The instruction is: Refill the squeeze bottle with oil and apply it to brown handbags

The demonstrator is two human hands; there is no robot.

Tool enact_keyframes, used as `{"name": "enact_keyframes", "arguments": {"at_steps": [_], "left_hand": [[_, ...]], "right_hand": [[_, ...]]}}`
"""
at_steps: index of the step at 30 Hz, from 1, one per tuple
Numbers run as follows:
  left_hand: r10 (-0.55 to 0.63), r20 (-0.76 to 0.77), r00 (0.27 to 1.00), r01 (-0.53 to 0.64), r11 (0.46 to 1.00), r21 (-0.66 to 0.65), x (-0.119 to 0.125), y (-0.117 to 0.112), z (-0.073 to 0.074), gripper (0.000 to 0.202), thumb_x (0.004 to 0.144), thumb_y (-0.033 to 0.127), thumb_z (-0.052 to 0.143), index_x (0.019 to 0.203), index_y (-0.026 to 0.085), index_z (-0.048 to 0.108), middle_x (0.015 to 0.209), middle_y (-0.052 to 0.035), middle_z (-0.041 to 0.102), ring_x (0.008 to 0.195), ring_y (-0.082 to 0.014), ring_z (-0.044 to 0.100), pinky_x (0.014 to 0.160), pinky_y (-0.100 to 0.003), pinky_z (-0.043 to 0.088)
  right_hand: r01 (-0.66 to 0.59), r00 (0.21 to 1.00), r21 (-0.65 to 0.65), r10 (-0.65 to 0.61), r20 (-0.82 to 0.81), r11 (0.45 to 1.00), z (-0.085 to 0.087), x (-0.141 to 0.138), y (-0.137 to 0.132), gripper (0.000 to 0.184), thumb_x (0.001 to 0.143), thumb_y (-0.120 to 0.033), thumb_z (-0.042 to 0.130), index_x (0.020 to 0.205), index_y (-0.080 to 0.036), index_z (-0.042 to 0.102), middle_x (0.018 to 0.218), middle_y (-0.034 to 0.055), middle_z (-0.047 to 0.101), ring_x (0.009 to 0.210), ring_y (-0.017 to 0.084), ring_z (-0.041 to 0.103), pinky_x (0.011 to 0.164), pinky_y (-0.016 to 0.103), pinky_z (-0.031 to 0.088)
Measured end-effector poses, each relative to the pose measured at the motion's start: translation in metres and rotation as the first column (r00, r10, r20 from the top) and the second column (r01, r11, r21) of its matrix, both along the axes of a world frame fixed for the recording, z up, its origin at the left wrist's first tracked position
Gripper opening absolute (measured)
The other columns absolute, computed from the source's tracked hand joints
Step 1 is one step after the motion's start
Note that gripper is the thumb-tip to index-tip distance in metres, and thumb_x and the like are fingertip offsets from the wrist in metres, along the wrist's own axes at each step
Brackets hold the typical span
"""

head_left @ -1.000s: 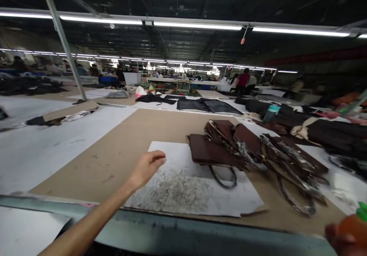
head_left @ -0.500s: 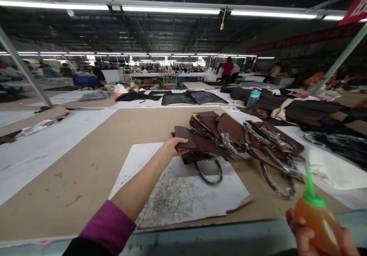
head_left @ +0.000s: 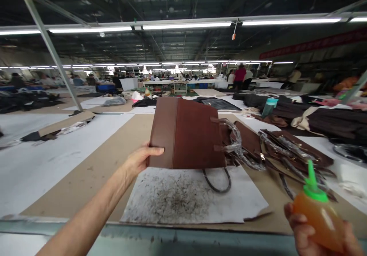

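Observation:
My left hand (head_left: pixel 141 157) grips the bottom end of a brown handbag (head_left: pixel 187 133), thumb on its face. The bag is raised and tilted above the table, its plastic-wrapped handles (head_left: pixel 235 135) pointing right. At the lower right, my right hand (head_left: pixel 304 229) is wrapped round a squeeze bottle (head_left: pixel 321 217) of amber liquid with a green nozzle, which points up. More brown handbags (head_left: pixel 295 149) lie overlapped to the right of the raised one. Beneath it is a white sheet (head_left: pixel 229 206) with dark smudges; a dark handle loop (head_left: pixel 219 189) rests on it.
Brown board (head_left: pixel 80 179) and white paper (head_left: pixel 37 164) cover the table. A teal-lidded bottle (head_left: pixel 268 107) and dark fabric pieces (head_left: pixel 329 120) sit at the back right. A metal post (head_left: pixel 54 53) rises on the left. People (head_left: pixel 239 76) stand far behind.
My left hand has lifted the brown handbag off the pile and swung it left, so its broad face shows. My right hand still holds the bottle. The camera view has shifted.

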State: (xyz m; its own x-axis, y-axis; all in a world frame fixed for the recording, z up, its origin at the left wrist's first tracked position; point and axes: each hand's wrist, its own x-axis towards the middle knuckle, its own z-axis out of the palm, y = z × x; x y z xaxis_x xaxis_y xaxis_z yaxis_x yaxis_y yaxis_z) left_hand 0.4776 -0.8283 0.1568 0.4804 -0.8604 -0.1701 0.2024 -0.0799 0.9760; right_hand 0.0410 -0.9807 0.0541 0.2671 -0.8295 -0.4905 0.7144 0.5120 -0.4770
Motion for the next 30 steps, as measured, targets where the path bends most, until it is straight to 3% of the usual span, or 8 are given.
{"name": "enact_keyframes", "arguments": {"at_steps": [2, 5, 8, 19, 22, 24, 27, 30], "left_hand": [[0.029, -0.063, 0.998, -0.033, 0.997, -0.072, -0.002, 0.028, -0.032, 0.056, 0.047, 0.027, 0.082, 0.100, 0.019, 0.065, 0.091, -0.0059, 0.073, 0.086, -0.0293, 0.068, 0.079, -0.041, 0.057], [0.018, -0.017, 1.000, -0.020, 0.992, -0.127, -0.009, 0.060, -0.077, 0.047, 0.055, 0.031, 0.080, 0.099, 0.020, 0.068, 0.093, -0.0042, 0.073, 0.092, -0.0283, 0.067, 0.085, -0.040, 0.054], [0.027, 0.073, 0.997, -0.022, 0.997, -0.069, -0.019, 0.086, -0.105, 0.042, 0.060, 0.037, 0.077, 0.099, 0.023, 0.071, 0.095, -0.0018, 0.073, 0.099, -0.0281, 0.065, 0.091, -0.038, 0.051], [0.120, 0.356, 0.927, -0.155, 0.985, 0.070, -0.046, 0.129, -0.140, 0.027, 0.059, 0.040, 0.073, 0.083, 0.026, 0.073, 0.091, -0.0040, 0.072, 0.098, -0.0340, 0.061, 0.096, -0.043, 0.046], [0.141, 0.367, 0.919, -0.181, 0.981, 0.075, -0.055, 0.138, -0.132, 0.044, 0.066, 0.049, 0.070, 0.101, 0.021, 0.069, 0.104, -0.0081, 0.069, 0.111, -0.0366, 0.054, 0.106, -0.049, 0.035], [0.083, 0.263, 0.961, -0.095, 0.995, 0.034, -0.053, 0.145, -0.117, 0.063, 0.065, 0.056, 0.071, 0.116, 0.020, 0.062, 0.116, -0.0098, 0.064, 0.121, -0.0382, 0.047, 0.109, -0.051, 0.029], [-0.046, 0.103, 0.994, 0.063, 0.984, -0.169, -0.037, 0.149, -0.073, 0.088, 0.062, 0.073, 0.064, 0.136, 0.028, 0.044, 0.139, -0.0079, 0.048, 0.130, -0.0372, 0.039, 0.108, -0.048, 0.032], [-0.112, 0.334, 0.936, 0.173, 0.972, -0.158, -0.020, 0.132, -0.012, 0.079, 0.076, 0.067, 0.056, 0.142, 0.033, 0.030, 0.150, -0.0073, 0.032, 0.131, -0.0319, 0.038, 0.108, -0.047, 0.032]], "right_hand": [[-0.007, 1.000, -0.040, 0.008, 0.017, 0.999, 0.018, 0.027, 0.007, 0.049, 0.083, -0.056, 0.050, 0.123, -0.030, 0.060, 0.106, 0.0142, 0.063, 0.074, 0.022, 0.064, 0.057, 0.031, 0.060], [-0.008, 0.998, -0.065, 0.013, 0.069, 0.998, 0.051, 0.072, 0.023, 0.045, 0.088, -0.057, 0.046, 0.120, -0.029, 0.061, 0.103, 0.0108, 0.064, 0.081, 0.022, 0.065, 0.061, 0.034, 0.059], [-0.051, 0.989, -0.114, 0.066, 0.130, 0.992, 0.078, 0.111, 0.036, 0.045, 0.091, -0.056, 0.044, 0.114, -0.022, 0.062, 0.097, 0.0104, 0.065, 0.080, 0.019, 0.065, 0.062, 0.031, 0.058], [-0.176, 0.959, -0.278, 0.227, 0.167, 0.944, 0.133, 0.200, 0.047, 0.056, 0.089, -0.065, 0.039, 0.095, -0.016, 0.063, 0.085, 0.0086, 0.064, 0.085, 0.020, 0.065, 0.081, 0.042, 0.055], [-0.182, 0.960, -0.334, 0.241, 0.144, 0.925, 0.136, 0.214, 0.053, 0.057, 0.087, -0.066, 0.041, 0.095, -0.015, 0.064, 0.084, 0.0099, 0.064, 0.088, 0.023, 0.065, 0.084, 0.047, 0.053], [-0.173, 0.966, -0.350, 0.228, 0.120, 0.921, 0.135, 0.216, 0.056, 0.055, 0.088, -0.064, 0.042, 0.097, -0.015, 0.065, 0.085, 0.0114, 0.065, 0.090, 0.025, 0.065, 0.084, 0.050, 0.053], [-0.156, 0.979, -0.366, 0.194, 0.070, 0.918, 0.134, 0.212, 0.058, 0.053, 0.087, -0.062, 0.046, 0.101, -0.015, 0.065, 0.089, 0.0127, 0.066, 0.093, 0.029, 0.065, 0.082, 0.056, 0.052], [-0.153, 0.985, -0.404, 0.174, 0.017, 0.902, 0.137, 0.208, 0.061, 0.050, 0.083, -0.062, 0.052, 0.103, -0.019, 0.066, 0.090, 0.0116, 0.066, 0.094, 0.032, 0.064, 0.078, 0.061, 0.052]]}}
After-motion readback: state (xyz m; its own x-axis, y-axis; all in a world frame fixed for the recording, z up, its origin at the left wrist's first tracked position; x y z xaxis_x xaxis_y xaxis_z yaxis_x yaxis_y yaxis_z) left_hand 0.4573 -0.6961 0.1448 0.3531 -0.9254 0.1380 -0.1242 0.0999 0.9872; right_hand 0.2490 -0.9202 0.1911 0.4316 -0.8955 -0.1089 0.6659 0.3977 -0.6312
